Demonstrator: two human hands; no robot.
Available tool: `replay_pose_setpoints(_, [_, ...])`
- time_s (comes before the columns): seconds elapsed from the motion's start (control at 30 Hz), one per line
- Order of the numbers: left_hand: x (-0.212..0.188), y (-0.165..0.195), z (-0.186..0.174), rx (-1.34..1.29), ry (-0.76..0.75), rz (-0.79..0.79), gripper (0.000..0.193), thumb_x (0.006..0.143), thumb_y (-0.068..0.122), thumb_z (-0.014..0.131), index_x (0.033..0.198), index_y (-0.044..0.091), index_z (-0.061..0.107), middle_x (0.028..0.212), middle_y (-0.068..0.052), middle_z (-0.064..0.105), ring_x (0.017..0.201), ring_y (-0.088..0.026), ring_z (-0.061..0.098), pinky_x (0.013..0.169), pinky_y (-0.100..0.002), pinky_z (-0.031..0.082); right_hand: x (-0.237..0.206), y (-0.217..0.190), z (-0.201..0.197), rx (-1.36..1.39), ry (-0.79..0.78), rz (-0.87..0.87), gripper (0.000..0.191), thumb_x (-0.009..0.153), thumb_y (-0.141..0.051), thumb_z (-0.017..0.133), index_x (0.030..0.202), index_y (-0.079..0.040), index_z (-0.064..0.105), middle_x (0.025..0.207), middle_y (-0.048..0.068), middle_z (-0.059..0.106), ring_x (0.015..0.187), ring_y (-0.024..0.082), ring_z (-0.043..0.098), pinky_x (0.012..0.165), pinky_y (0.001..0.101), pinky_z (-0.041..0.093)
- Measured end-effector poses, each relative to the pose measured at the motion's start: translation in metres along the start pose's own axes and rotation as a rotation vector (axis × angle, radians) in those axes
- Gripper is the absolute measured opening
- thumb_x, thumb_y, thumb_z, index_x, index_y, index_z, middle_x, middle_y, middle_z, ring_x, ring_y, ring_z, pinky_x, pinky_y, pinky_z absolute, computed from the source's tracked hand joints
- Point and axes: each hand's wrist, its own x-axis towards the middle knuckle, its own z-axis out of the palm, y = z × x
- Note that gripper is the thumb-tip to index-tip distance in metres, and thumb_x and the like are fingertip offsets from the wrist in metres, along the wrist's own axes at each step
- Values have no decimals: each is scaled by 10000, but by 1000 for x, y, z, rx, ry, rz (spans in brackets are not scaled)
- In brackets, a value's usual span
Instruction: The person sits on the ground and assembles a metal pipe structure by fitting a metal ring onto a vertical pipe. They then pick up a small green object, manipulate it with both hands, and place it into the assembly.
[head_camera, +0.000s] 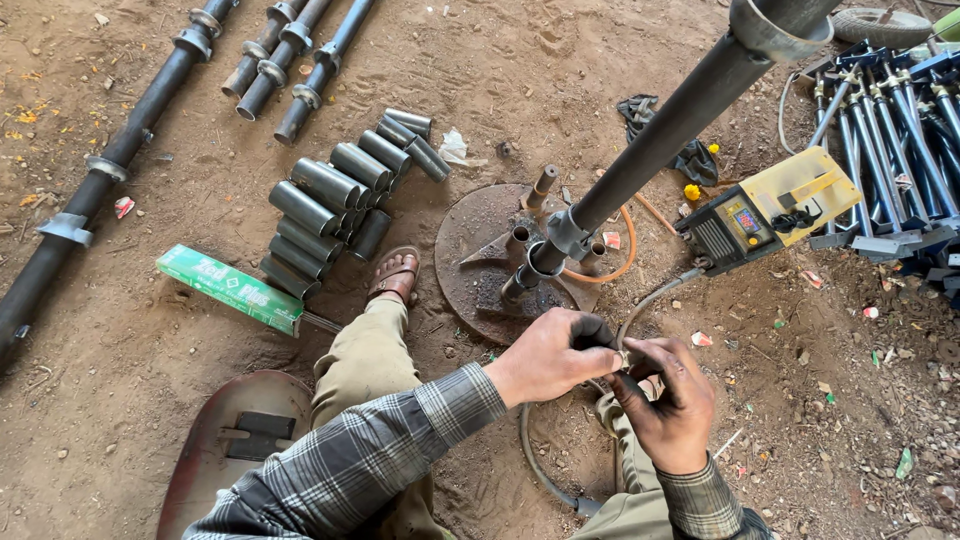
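Note:
My left hand (548, 355) and my right hand (668, 400) meet low in the middle of the view, both closed around a dark welding electrode holder (603, 338) with a small metal tip between the fingers. A grey cable (535, 462) curls from it over the dirt. Just beyond the hands a long dark steel pipe (660, 130) leans up from a rusty round base plate (478, 262) with short pipe stubs on it.
A yellow and black welding machine (770, 210) sits at right beside a stack of blue steel frames (900, 150). Several short pipe sleeves (335, 205) and a green electrode box (228, 288) lie at left. Long pipes (110, 160) lie at upper left. A rusty plate (225, 440) lies by my knee.

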Motion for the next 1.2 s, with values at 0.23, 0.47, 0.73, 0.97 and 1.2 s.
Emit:
replay_pose_setpoints(0.23, [1,0,0,-4,0,6,244,884,246,710,849,4,710,652,3,605,617,-41,526,562,-270,466,2,-1,-2,-5,-3,-80,429,775,6,820,1177,-46,680,1051,80,683,865,157,681,744,278,563])
replay_pose_setpoints(0.47, [0,-1,1,39,-6,33,237,891,251,705,855,16,706,643,-14,590,616,-52,515,568,-282,462,2,-5,-3,11,-16,-42,407,780,13,812,1165,-47,694,1010,76,691,829,147,693,733,266,562])
replay_pose_setpoints(0.73, [0,-1,1,77,-9,39,256,893,263,710,846,12,694,643,-37,588,618,-65,521,575,-298,468,1,-2,-4,9,-26,-42,418,770,18,818,1164,-41,693,997,76,692,830,140,703,729,257,558])
replay_pose_setpoints(0.97, [-1,0,0,92,-16,49,256,894,268,706,852,16,691,656,-49,606,624,-75,531,593,-305,481,0,0,-4,27,-38,-41,410,782,20,811,1168,-42,687,984,71,702,833,134,712,726,251,559])
replay_pose_setpoints(1.2, [0,1,1,100,-25,20,267,891,279,704,838,17,693,654,-46,607,613,-84,543,584,-307,479,-1,0,-4,31,-32,-43,404,785,9,819,1165,-51,695,978,67,705,830,125,707,712,247,556])
